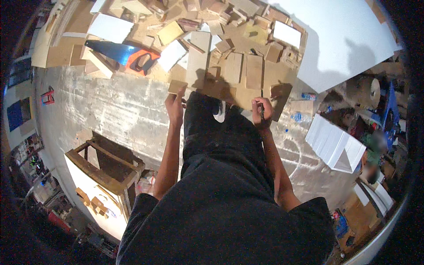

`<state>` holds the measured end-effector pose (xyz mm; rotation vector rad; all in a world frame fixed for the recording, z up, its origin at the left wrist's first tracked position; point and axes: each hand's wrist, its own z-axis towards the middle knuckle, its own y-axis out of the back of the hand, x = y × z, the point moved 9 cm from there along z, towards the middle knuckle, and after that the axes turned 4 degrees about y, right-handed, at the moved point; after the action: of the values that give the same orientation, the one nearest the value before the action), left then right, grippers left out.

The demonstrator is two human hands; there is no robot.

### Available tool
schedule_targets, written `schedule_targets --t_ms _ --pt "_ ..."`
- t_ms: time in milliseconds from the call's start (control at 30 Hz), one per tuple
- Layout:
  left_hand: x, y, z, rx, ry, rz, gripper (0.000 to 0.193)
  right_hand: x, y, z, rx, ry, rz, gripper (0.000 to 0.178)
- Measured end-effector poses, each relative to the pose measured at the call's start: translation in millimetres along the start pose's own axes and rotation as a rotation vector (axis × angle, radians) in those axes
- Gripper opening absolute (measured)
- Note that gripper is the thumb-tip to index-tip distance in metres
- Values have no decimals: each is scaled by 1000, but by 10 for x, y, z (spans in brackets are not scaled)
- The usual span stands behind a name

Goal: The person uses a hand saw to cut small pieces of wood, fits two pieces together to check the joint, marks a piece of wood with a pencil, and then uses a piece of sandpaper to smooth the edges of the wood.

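My left hand [175,106] is closed on a small square piece of light wood [177,87], gripped at its lower edge in front of the board's near edge. To the right, my right hand [261,111] is closed round a thin dark pencil [262,106] that stands nearly upright in the fingers. Beyond both hands lies a brown board [244,98] covered with wood offcuts. Flat wooden blocks [254,71] rest on it just ahead of my right hand. A handsaw [121,54] with a blue blade and orange handle lies at the left.
A large white sheet [349,44] lies at the far right. On the right floor are a white box-like piece [335,143] and a blue-tinted plastic bottle [300,117]. A wooden-framed table [99,185] stands at the left, and a small red object [47,96] lies on the concrete floor.
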<state>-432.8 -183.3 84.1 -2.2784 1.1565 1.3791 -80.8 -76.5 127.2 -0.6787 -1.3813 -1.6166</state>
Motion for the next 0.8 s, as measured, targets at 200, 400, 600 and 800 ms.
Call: schedule_targets --t_ms 200,400,600,800 --pt "-301 -14 558 71 -6 -53 36 357 -217 309 37 102 -62 12" --pt "-481 -83 1397 213 -18 -33 37 546 -1098 677 178 -60 78 15" --pt "-368 -74 1923 379 11 -48 41 1157 -2370 1127 638 -142 191 22" --pt "-167 252 1863 360 85 -28 42 1778 -3505 1690 820 111 -101 33"
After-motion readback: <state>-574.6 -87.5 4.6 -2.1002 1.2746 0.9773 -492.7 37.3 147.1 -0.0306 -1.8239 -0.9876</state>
